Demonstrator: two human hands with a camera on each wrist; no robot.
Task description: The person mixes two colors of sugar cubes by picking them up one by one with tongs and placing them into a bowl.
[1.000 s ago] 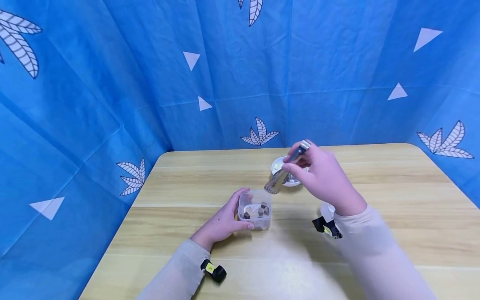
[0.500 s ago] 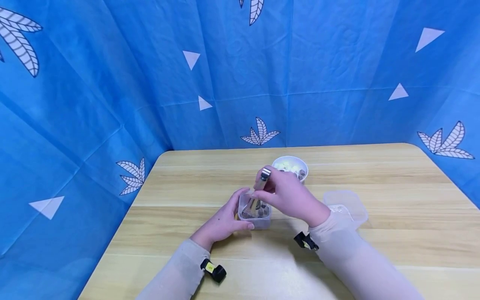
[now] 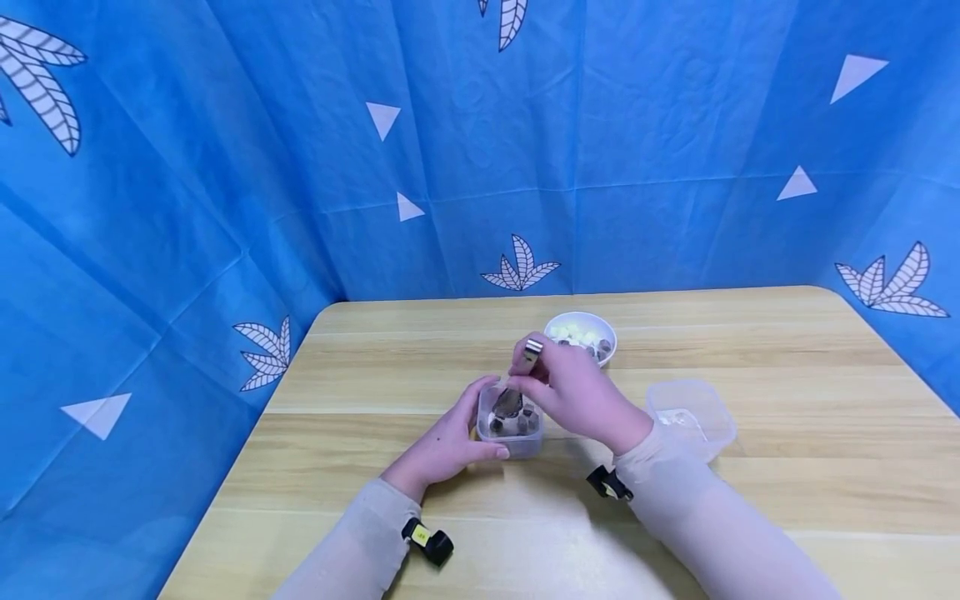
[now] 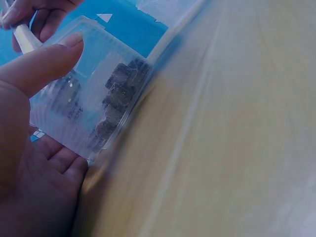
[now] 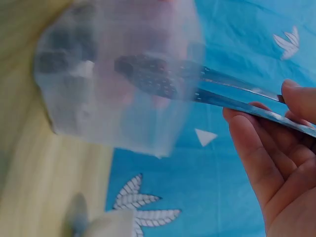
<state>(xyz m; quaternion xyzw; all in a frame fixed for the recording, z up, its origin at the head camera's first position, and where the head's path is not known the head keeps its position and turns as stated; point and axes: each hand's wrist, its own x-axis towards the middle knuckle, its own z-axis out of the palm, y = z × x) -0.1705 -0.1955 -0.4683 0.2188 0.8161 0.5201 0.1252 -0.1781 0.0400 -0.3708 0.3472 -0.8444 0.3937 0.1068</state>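
Note:
My left hand (image 3: 448, 440) holds a clear square plastic container (image 3: 525, 448) on the table, thumb on the near side and fingers around the left and far sides. Several dark brown chunks (image 4: 118, 94) lie on its floor. My right hand (image 3: 577, 396) pinches metal food tongs (image 5: 247, 111) between thumb and fingers. The perforated tong heads (image 5: 153, 81) reach down inside the container, nearly together. A dark lump (image 5: 123, 65) shows at their tips; through the cloudy wall I cannot tell whether they grip it.
Behind the right hand stands a white bowl (image 3: 609, 325) with white and dark pieces. A clear plastic lid (image 3: 716, 417) lies right of the container, partly behind the right sleeve. A blue patterned cloth (image 3: 675, 125) hangs along the table's back edge.
The right hand has brought the tongs from beside the bowl left and down into the container. Within it, the tong heads have lifted slightly since half a second ago. The left hand stays put.

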